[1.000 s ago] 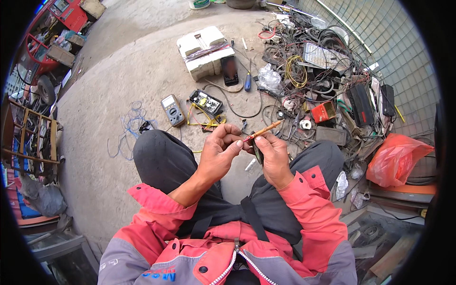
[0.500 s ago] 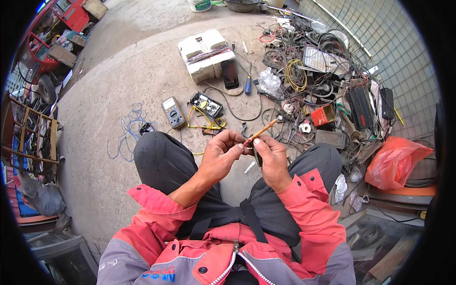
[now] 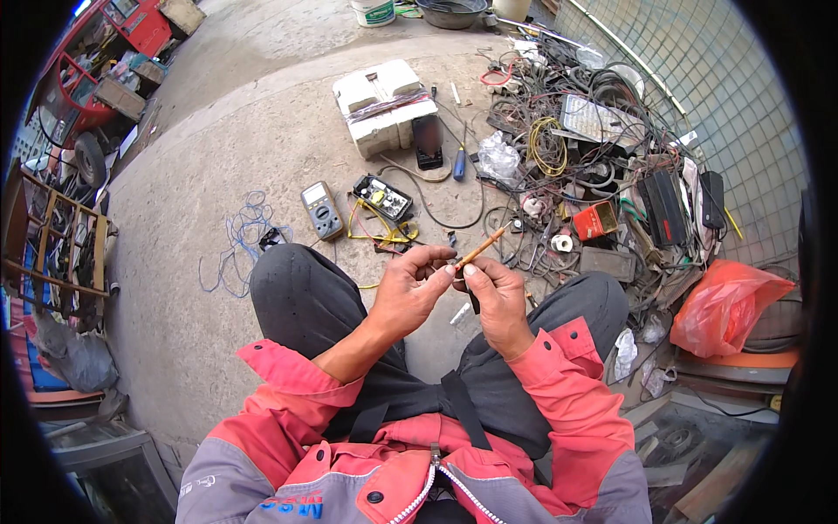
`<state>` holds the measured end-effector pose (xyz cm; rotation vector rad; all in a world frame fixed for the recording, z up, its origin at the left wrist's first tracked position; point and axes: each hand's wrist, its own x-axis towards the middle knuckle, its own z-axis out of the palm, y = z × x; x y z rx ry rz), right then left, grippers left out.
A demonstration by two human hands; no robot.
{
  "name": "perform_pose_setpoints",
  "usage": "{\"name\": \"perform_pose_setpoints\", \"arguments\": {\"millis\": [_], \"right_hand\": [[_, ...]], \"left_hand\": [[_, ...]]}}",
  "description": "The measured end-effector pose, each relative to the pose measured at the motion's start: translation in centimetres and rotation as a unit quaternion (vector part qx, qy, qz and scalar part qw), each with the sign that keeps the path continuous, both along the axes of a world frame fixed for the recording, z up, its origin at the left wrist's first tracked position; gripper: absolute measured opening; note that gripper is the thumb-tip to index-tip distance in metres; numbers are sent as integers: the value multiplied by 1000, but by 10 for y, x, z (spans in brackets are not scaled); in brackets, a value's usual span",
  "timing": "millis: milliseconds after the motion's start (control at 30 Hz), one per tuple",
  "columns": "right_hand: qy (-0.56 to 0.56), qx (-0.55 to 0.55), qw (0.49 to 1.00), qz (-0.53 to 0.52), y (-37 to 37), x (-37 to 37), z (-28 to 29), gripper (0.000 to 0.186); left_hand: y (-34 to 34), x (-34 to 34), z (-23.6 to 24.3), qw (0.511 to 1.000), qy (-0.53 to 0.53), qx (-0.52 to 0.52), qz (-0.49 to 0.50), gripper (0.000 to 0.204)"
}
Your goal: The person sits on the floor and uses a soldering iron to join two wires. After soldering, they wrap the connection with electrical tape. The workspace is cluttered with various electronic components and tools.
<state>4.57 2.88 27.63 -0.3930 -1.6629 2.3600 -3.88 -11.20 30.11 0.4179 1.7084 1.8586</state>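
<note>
Above my knees, my left hand [image 3: 408,284] and my right hand [image 3: 499,306] meet around the lower end of a slim orange-brown rod [image 3: 482,248]. It tilts up to the right and narrows to a thin dark tip. My left thumb and fingers pinch at its lower end, where a small red bit shows. The right thumb presses beside it with the fingers curled, and a dark strip-like piece hangs below this grip. Fingers hide the exact joint. Beyond my hands lie a grey multimeter [image 3: 322,210] and an opened black device [image 3: 382,198] with its circuit board exposed.
A white foam block [image 3: 384,100] has a phone [image 3: 428,142] leaning on it, near a blue-handled screwdriver [image 3: 459,164]. Tangled cables [image 3: 567,131] and scrap heap up at the right beside a red plastic bag [image 3: 729,301]. Blue wire [image 3: 247,240] lies loosely at the left.
The view has shifted slightly, so the floor items sit a little lower and to the right. My left thumb has moved closer to the right one, covering more of the rod's red end.
</note>
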Motion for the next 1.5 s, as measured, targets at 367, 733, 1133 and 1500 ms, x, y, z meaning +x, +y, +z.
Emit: {"name": "perform_pose_setpoints", "arguments": {"millis": [367, 733, 1133, 1500], "right_hand": [[-11, -12, 1000, 8, -2, -1, -1, 23], [-17, -45, 999, 11, -4, 1, 2, 25], [-46, -141, 989, 27, 1, 3, 7, 32], [-55, -215, 975, 14, 5, 3, 7, 29]], "left_hand": [[0, 1, -3, 968, 240, -62, 26, 18], [2, 1, -4, 921, 384, -58, 41, 17], [1, 2, 1, 863, 492, -109, 23, 19], [0, 2, -1, 877, 472, -86, -5, 26]]}}
